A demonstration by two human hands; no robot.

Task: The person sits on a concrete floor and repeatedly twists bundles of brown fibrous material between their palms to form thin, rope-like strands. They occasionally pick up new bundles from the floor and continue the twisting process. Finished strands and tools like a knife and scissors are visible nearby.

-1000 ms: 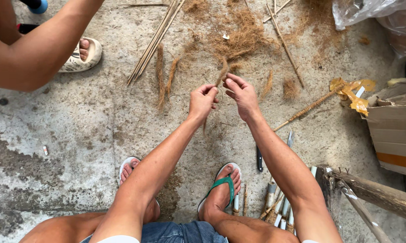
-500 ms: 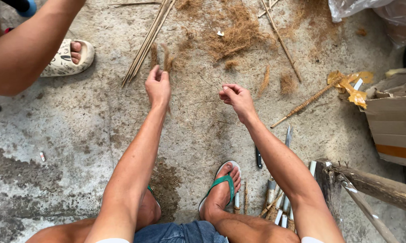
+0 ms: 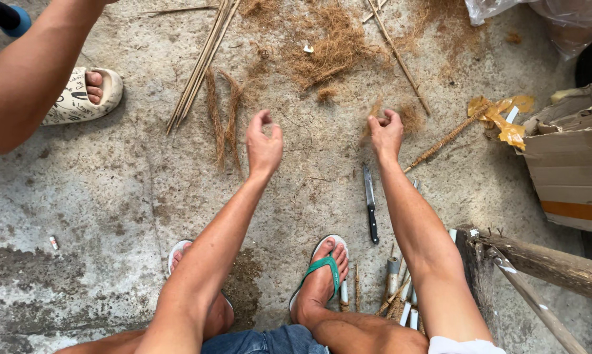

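- The left hand (image 3: pixel 264 145) is loosely curled with fingertips pinched; whether it holds a fibre, I cannot tell.
- The right hand (image 3: pixel 386 133) is closed in a fist, pinching wisps of brown coconut fibre (image 3: pixel 411 118) just beside it, perhaps to draw strands out.
- Two twisted fibre cords (image 3: pixel 221 117) lie just left of the left hand.
- A black-handled knife (image 3: pixel 370 203) rests below the right wrist, within reach.

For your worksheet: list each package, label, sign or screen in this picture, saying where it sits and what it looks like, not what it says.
Cardboard box: right edge, on the concrete floor; brown, flaps open, orange stripe low on its side.
Clear plastic bag: top right corner; crumpled, see-through.
Yellow tape: left of the box, crumpled round a stick's end.
No signs or screens.
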